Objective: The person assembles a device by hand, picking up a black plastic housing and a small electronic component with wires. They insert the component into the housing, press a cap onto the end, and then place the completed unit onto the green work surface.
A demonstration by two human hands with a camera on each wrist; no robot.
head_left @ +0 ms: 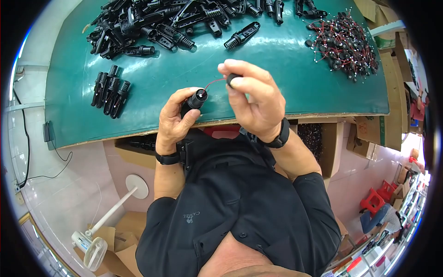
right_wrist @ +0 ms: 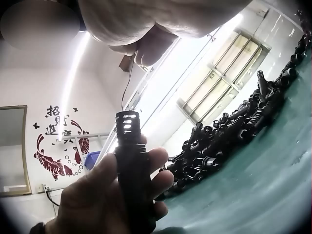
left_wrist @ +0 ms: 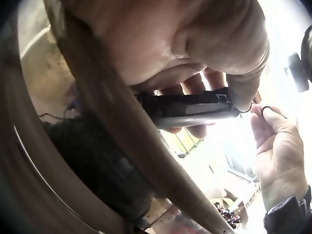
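My left hand point(head_left: 174, 119) grips a black tubular plastic housing point(head_left: 194, 102) near the table's front edge, its open end facing up. In the right wrist view the housing point(right_wrist: 132, 170) stands upright with a slotted neck, fingers and thumb wrapped round its body. Up and to the right, my right hand point(head_left: 259, 97) pinches a small round black part point(head_left: 233, 80) between thumb and fingers. A thin red wire point(head_left: 212, 83) runs from that part to the open end of the housing. Inside the opening a small bright spot shows.
A large heap of black housings point(head_left: 157, 21) covers the back left of the green table point(head_left: 277, 55). One housing point(head_left: 242, 36) lies apart in front of it. Several more point(head_left: 110, 92) lie grouped at the left. Round black parts with red wires point(head_left: 346, 46) are piled at the right.
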